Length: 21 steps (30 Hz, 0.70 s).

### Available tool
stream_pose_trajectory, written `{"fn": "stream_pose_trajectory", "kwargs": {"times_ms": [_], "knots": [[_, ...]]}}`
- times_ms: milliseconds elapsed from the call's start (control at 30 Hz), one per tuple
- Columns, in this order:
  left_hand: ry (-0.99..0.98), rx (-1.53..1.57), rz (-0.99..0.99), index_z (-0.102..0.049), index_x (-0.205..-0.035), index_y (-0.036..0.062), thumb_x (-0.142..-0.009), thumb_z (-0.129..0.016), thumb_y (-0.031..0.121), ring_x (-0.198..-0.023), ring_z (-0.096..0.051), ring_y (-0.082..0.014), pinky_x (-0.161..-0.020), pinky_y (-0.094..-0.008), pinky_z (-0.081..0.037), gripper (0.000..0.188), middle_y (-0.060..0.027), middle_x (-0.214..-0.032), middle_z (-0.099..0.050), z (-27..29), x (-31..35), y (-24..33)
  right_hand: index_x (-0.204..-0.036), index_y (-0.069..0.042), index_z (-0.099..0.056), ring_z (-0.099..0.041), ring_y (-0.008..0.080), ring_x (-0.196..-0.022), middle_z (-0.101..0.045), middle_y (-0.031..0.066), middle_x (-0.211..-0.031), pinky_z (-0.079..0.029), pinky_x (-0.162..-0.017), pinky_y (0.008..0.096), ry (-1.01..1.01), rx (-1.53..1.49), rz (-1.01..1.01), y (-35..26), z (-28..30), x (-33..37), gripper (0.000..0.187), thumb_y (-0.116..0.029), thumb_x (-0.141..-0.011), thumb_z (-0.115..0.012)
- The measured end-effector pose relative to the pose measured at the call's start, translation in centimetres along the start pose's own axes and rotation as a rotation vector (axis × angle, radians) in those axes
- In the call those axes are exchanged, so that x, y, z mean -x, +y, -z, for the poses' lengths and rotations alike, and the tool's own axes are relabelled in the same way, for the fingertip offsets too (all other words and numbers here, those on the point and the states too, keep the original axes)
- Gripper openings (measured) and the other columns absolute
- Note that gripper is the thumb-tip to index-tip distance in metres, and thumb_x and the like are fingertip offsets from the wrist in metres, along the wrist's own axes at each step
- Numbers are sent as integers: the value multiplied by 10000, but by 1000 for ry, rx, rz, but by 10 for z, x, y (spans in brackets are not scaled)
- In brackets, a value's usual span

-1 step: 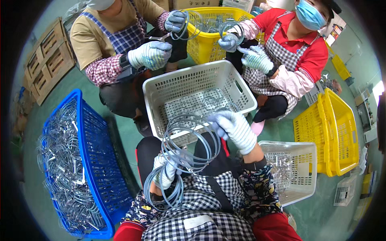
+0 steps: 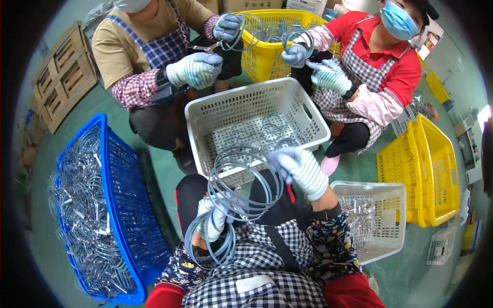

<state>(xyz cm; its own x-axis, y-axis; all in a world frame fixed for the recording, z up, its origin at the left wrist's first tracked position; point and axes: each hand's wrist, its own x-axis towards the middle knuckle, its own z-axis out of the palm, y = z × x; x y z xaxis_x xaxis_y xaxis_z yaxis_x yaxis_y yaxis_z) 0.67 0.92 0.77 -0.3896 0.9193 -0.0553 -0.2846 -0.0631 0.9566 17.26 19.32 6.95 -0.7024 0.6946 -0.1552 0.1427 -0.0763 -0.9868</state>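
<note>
The person's gloved left hand (image 2: 210, 220) is gripping a bunch of grey wire loops (image 2: 267, 205) above the lap, with more coils hanging around the wrist. The right hand (image 2: 305, 172) is meeting the loops' upper right side; it is blurring, so whether its fingers are pinching wire cannot be told. A white basket (image 2: 294, 90) is standing just beyond, while a co-worker in red (image 2: 400, 74) is holding similar rings opposite.

We look down and forward from the head through a wide fisheye lens. Our checked apron (image 2: 251, 256) lies nearest, the wooden pallet (image 2: 62, 91) farther off.
</note>
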Motion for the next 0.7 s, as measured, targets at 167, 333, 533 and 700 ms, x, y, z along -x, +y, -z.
{"fn": "stream_pose_trajectory", "kwargs": {"times_ms": [167,333,533,700], "knots": [[-113,-118,55,-598,-854,-30,-749,-627,564,-606,-591,-129,-528,-215,-441,604,-80,-705,-624,8,-5,1,-953,-9,-663,-560,70,-617,-626,7,-713,-435,-566,193,-243,-203,-160,28,-13,11,349,-335,-848,-598],[-153,-18,88,-625,-894,-14,-832,-625,377,-645,-580,-99,-553,-223,-442,396,-64,-776,-649,9,-9,5,-965,6,-652,-588,96,-670,-647,36,-790,-469,-613,211,-220,-271,-12,51,-9,5,277,-229,-819,-649],[-104,-255,27,-636,-893,1,-850,-608,349,-596,-569,-73,-527,-227,-432,352,-37,-713,-636,10,-8,5,-944,-26,-656,-501,29,-539,-618,-17,-695,-390,-491,172,-137,-173,53,48,-17,0,324,-291,-768,-715],[-32,-425,-24,-610,-909,2,-834,-612,351,-588,-529,-85,-534,-236,-409,356,-36,-709,-588,3,-12,10,-949,7,-646,-586,88,-702,-661,46,-801,-470,-639,218,-55,-176,18,42,-19,3,321,-214,-737,-743]]}}
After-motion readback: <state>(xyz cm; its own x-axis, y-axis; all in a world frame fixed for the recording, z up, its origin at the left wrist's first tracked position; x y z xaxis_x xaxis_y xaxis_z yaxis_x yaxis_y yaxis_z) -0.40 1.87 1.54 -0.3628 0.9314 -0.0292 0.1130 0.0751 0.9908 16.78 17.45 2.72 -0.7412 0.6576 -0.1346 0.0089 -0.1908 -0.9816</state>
